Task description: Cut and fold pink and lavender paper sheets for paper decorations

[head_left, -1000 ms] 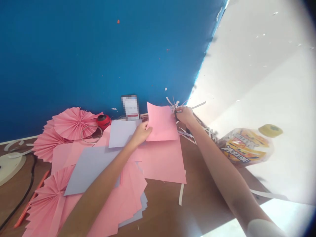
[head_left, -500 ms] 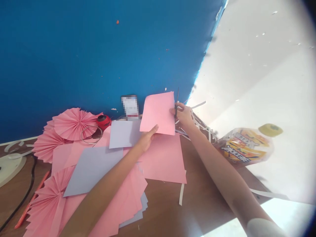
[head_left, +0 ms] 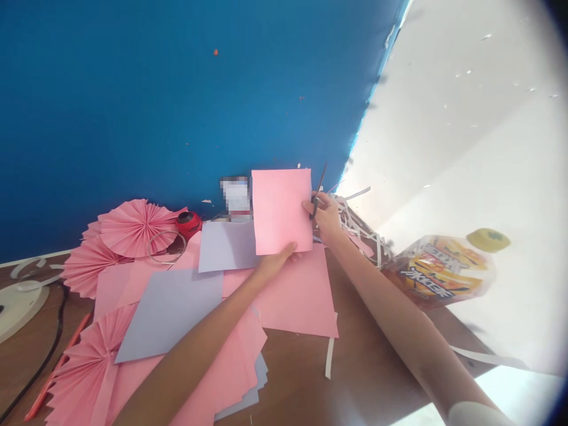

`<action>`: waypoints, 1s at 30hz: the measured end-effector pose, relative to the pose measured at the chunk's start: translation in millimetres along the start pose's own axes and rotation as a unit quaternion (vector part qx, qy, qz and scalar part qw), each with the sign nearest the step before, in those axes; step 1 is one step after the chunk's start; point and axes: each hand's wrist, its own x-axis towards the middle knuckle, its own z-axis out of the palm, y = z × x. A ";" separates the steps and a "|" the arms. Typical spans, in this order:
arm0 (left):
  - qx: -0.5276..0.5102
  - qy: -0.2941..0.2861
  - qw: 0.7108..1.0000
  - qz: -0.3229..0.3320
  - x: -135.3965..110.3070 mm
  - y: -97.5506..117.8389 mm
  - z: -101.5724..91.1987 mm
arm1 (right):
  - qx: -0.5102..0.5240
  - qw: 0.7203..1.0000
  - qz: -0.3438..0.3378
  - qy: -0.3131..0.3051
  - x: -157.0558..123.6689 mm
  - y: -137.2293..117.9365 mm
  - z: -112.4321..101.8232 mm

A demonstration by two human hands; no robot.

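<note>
My left hand [head_left: 278, 261] grips the lower edge of a pink sheet of paper [head_left: 282, 207], thumb in front and fingers behind. The sheet is held up, facing me, above the table. At its right edge my right hand [head_left: 326, 216] is closed around a pair of dark scissors [head_left: 318, 192], whose blades point upward beside the paper. Some right fingertips reach the sheet's edge. Under the held sheet lies a larger pink sheet [head_left: 302, 296], with a grey-lilac sheet [head_left: 228, 245] to its left.
Pleated pink paper fans [head_left: 142, 228] and a red roll [head_left: 189, 223] lie left. White paper strips [head_left: 355, 222] are heaped behind my right hand. A drink bottle [head_left: 439, 269] stands at the right. A red stick-like item [head_left: 57, 367] lies at lower left. The blue wall [head_left: 177, 106] rises behind.
The pink sheet has turned more upright and squarer to me. My left hand has shifted right along its lower edge. The scissors now tilt to the right, slightly away from the paper.
</note>
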 end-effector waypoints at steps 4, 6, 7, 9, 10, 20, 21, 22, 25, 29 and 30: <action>-0.008 0.024 1.000 -0.009 1.3 -6.9 7.1 | 0.087 0.996 -0.026 -0.003 0.3 10.7 7.6; -0.037 0.024 0.999 -0.001 3.6 -11.2 8.4 | 0.091 0.995 -0.028 -0.007 -0.7 13.1 10.7; -0.046 0.026 0.999 -0.002 4.9 -13.2 8.5 | 0.086 0.996 -0.035 -0.006 -1.4 13.5 11.7; -0.055 0.031 0.998 -0.011 7.5 -16.4 7.6 | 0.061 0.997 -0.055 -0.007 -2.9 13.9 12.4; -0.059 0.033 0.998 -0.013 8.8 -17.7 7.0 | 0.045 0.997 -0.065 -0.006 -3.7 14.2 12.2; -0.203 0.076 0.976 0.023 16.9 -19.2 6.7 | -0.009 0.998 -0.031 0.052 -28.2 29.2 0.0; -0.224 0.077 0.971 0.029 17.4 -18.2 7.0 | -0.006 0.998 -0.032 0.047 -34.5 30.5 -0.8; -0.244 0.077 0.966 0.035 17.8 -17.1 7.3 | -0.007 0.999 -0.030 0.033 -41.2 31.6 -1.2; -0.290 0.072 0.953 0.052 18.6 -13.5 7.4 | -0.024 0.999 -0.031 -0.019 -61.5 33.8 1.1; -0.330 0.070 0.940 0.055 18.1 -9.7 6.1 | -0.064 0.994 -0.058 -0.064 -80.7 33.9 6.9; -0.340 0.075 0.936 0.050 18.0 -9.0 5.7 | -0.079 0.993 -0.063 -0.065 -83.3 33.7 7.7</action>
